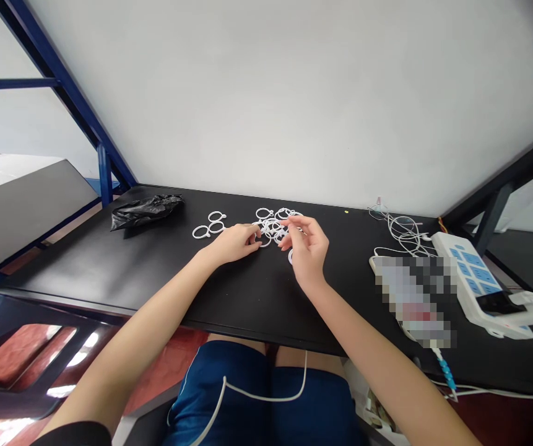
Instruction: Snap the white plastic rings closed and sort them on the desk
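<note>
A loose pile of white plastic rings (273,229), each with a small knob or loop, lies on the black table. My left hand (236,243) rests at the pile's left edge with its fingers curled in against the rings; what they grip is hard to make out. Over the right side of the pile, my right hand (310,248) is raised, thumb and forefinger brought together in a pinch. Anything between those fingertips is too small to name. Part of one white ring (290,256) shows beside my right palm, which hides the remainder. Left of my left hand are several separate rings (201,231).
A crumpled black plastic bag (145,210) lies at the back left of the black table (155,272). To the right are a phone (410,297) with a blurred screen, tangled white cables (403,234) and a power strip (475,272). A pale wall (266,111) stands behind.
</note>
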Available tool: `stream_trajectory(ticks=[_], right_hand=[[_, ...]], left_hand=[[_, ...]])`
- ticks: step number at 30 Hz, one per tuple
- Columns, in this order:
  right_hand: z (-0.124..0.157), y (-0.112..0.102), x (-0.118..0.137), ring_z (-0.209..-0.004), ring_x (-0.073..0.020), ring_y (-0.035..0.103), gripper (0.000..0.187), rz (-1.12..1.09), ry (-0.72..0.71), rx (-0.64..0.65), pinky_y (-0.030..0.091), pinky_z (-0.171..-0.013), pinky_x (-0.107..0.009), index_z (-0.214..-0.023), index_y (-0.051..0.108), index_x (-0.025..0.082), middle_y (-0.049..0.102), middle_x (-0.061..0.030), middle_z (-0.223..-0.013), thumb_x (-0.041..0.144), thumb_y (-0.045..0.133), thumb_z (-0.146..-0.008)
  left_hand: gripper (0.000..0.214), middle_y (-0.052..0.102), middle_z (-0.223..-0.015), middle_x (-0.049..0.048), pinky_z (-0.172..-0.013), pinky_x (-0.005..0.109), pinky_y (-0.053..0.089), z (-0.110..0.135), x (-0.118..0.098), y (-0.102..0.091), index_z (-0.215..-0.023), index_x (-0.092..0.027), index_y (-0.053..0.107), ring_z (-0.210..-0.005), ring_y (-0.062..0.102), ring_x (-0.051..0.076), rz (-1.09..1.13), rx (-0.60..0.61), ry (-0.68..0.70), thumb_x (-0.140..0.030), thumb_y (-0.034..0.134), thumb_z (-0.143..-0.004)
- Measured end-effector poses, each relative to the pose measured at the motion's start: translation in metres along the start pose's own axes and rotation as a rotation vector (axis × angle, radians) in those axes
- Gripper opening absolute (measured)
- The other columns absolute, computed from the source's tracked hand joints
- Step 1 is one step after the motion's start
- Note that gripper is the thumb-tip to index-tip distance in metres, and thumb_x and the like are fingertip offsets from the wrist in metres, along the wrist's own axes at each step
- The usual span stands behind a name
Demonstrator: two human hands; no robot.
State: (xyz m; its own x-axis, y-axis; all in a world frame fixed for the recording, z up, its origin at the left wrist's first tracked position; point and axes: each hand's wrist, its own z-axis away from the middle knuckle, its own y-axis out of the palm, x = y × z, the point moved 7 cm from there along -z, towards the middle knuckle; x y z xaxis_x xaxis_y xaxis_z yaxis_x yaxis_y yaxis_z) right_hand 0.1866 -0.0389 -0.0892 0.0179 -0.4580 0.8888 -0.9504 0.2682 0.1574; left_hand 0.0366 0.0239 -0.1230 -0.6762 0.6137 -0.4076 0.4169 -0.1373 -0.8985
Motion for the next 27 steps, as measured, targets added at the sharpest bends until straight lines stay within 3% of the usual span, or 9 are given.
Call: stream_trajectory(ticks=[3,7,27], right_hand=[[-0.007,-0.007,-0.008,-0.047,-0.0069,0.056,0.006,-0.077,0.102,-0.076,0.049,-0.045,-0.023,-0.086,0.063,0.019,0.071,-0.0006,-0.084,0.023,0.061,-0.082],[-0.007,-0.006,-0.013,-0.046,-0.0066,0.055,0.006,-0.097,0.149,-0.074,0.048,-0.045,-0.023,-0.084,0.063,0.019,0.071,-0.0010,-0.084,0.023,0.061,-0.080],[-0.002,0.000,-0.010,-0.047,-0.0068,0.056,0.007,-0.063,0.092,-0.011,0.049,-0.046,-0.023,-0.084,0.062,0.019,0.072,-0.0033,-0.088,0.024,0.060,-0.081]], left_hand=[[0.010,0.063,-0.079,0.0003,-0.064,0.026,0.041,0.000,0.001,0.001,-0.089,-0.020,0.058,-0.070,0.058,0.016,-0.004,0.000,0.006,-0.027,0.052,-0.085],[0.011,0.063,-0.078,0.0004,-0.065,0.026,0.042,-0.001,0.000,0.001,-0.088,-0.020,0.059,-0.070,0.058,0.015,0.010,0.010,0.009,-0.028,0.053,-0.085],[0.018,0.060,-0.096,0.0044,-0.067,0.028,0.045,0.001,0.000,0.000,-0.091,-0.019,0.064,-0.073,0.059,0.016,-0.001,0.025,-0.024,-0.034,0.056,-0.086]])
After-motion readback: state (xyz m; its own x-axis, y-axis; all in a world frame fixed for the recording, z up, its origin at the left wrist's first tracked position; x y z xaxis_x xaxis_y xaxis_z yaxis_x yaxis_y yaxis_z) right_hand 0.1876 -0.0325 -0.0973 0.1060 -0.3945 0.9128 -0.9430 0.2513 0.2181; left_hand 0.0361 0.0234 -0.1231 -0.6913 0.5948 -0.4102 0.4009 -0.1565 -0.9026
